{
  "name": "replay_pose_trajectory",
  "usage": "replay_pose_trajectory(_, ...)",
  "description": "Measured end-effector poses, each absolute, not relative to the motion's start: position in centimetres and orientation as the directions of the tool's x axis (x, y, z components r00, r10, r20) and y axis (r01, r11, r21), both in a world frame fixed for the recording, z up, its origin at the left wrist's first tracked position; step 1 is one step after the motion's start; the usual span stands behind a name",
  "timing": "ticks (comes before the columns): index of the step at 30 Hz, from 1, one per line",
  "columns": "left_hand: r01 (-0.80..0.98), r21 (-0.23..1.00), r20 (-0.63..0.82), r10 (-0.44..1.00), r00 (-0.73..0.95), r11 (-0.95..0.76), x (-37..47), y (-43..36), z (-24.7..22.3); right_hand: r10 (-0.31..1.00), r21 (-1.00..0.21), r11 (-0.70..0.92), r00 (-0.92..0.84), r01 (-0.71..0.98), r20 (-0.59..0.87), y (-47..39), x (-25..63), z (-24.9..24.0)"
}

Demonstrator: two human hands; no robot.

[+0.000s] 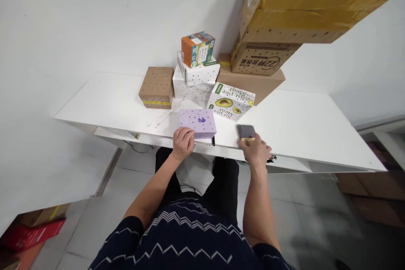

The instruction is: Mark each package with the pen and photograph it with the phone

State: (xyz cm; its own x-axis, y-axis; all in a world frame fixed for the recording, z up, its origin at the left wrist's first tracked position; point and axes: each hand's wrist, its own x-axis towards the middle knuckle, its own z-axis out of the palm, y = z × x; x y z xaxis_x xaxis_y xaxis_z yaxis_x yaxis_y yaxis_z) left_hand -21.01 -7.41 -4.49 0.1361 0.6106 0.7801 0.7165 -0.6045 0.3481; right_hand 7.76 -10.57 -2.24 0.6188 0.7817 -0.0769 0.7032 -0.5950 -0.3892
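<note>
A lilac box with dark spots (198,119) lies on the white desk near its front edge. Against its near left corner is my left hand (184,142), fingers curled and closed; what they hold, if anything, is hidden. Farther right, my right hand (257,150) grips the lower end of a grey smartphone (246,130), with the thumb on the left side and fingers on the right. The phone is on the desk, back side up. A thin black object (213,140) sticks out beside the lilac box at the desk edge.
Behind the lilac box stand a brown carton (157,86), stacked white boxes (202,72) topped by an orange and blue box (198,49), and an avocado-print box (230,101). Large taped cartons (303,12) tower at the back right. A shelf (291,162) runs under the desk (310,128).
</note>
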Motion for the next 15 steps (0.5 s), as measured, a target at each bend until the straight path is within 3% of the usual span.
replay_pose_trajectory(3,0.717,0.344,0.782,0.607,0.138,-0.607,-21.1,-7.3,-4.6,0.765,-0.667,-0.537,0.632,0.517,-0.125,-12.4,8.3,-2.0)
replay_pose_trajectory(6,0.726,0.317,0.801,0.582,0.140,-0.611,-21.0,-7.3,-4.7,0.800,-0.937,-0.348,0.535,0.041,-0.273,-14.4,7.5,-1.2)
replay_pose_trajectory(8,0.722,0.301,0.816,0.560,0.142,-0.623,-21.0,-7.3,-4.7,0.867,-0.934,-0.235,0.376,-0.269,-0.327,-15.5,5.7,-0.2)
replay_pose_trajectory(10,0.719,0.296,0.819,0.554,0.148,-0.629,-20.9,-7.4,-4.6,0.926,-0.849,-0.196,0.192,-0.491,-0.325,-16.4,3.0,1.0)
replay_pose_trajectory(12,0.729,0.295,0.811,0.565,0.150,-0.617,-20.9,-7.6,-4.7,0.945,-0.739,-0.240,0.024,-0.629,-0.327,-16.9,-0.1,2.2)
replay_pose_trajectory(15,0.753,0.286,0.811,0.568,0.139,-0.593,-21.1,-7.8,-5.3,0.925,-0.627,-0.369,-0.205,-0.686,-0.320,-17.0,-4.3,3.3)
